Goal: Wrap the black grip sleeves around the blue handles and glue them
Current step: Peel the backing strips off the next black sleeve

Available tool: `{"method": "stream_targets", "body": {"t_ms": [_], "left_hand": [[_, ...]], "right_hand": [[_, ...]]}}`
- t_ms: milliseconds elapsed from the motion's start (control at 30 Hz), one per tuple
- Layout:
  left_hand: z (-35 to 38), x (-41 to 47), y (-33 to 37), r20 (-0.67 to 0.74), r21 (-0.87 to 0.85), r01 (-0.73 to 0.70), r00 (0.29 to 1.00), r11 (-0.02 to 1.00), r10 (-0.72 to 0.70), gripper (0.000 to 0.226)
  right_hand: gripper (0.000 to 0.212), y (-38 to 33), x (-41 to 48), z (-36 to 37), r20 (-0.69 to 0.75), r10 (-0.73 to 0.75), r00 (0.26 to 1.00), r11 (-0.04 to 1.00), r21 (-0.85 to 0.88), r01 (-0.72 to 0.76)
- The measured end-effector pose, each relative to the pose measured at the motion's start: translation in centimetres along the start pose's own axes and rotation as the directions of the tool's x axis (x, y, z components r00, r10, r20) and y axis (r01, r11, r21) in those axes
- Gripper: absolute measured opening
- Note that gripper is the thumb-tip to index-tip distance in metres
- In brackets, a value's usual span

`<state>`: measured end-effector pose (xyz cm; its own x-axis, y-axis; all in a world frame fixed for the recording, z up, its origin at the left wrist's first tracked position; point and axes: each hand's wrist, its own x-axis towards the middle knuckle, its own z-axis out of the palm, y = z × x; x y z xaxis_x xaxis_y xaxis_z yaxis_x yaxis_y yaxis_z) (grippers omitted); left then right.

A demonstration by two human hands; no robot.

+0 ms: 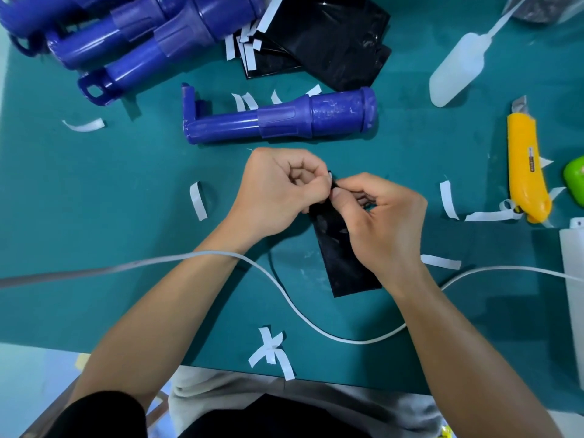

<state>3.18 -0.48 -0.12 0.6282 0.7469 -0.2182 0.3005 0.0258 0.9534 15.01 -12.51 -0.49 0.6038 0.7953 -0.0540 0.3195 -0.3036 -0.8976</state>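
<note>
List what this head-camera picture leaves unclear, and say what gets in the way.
Head view: top end of the black grip sleeve, covered by the left hand and right hand pinching it.
Head view: stacked blue handles, cut off by the top edge.
Head view: label on the yellow knife, too small to read.
Head view: green object, cut off by the right edge.

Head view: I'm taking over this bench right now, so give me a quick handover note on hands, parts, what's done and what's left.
Hands: left hand and right hand both pinch the top end of one black grip sleeve, seemingly peeling its white strip.
One blue handle lies bare just beyond the hands; pile of handles far left, spare sleeves beside it. Squeeze bottle, likely glue, far right.
Done: no handle in view is wrapped.
Left: wrap, glue, repeat.
</note>
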Motion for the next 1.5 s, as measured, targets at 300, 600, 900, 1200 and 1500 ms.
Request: {"method": "stream_targets", "body": {"t_ms": [300, 600, 900, 1200, 1500], "left_hand": [[0.0, 0.1, -0.3, 0.013, -0.032, -0.013, 1.000, 0.999, 0.013, 0.021], [-0.3, -0.1, -0.2, -0.162, 0.153, -0.238, 0.951, 0.959, 0.262, 0.019], [-0.5, -0.1, 0.1, 0.076, -0.010, -0.139, 0.987, 0.990, 0.139, 0.017], [-0.8, 0.1, -0.3, 0.164, -0.063, 0.022, 0.986, 0.998, -0.011, 0.025], [0.0, -0.5, -0.3, 0.032, 0.057, -0.053, 0.998, 0.997, 0.051, 0.026]], "right_hand": [[0.027, 0.1, 0.5, -0.2, 0.008, 0.006, 1.000, 0.989, 0.150, -0.007], [0.023, 0.1, 1.2, -1.0, 0.073, 0.048, 0.996, 0.955, 0.287, -0.067], [0.009, 0.4, 1.3, -0.9, 0.184, 0.083, 0.979, 0.924, 0.354, -0.145], [0.017, 0.3, 2.4, -1.7, -0.104, 0.277, 0.955, 0.875, 0.438, -0.206], [0.005, -1.0, -0.5, 0.4, -0.208, -0.156, 0.966, 0.976, -0.180, 0.119]]}}
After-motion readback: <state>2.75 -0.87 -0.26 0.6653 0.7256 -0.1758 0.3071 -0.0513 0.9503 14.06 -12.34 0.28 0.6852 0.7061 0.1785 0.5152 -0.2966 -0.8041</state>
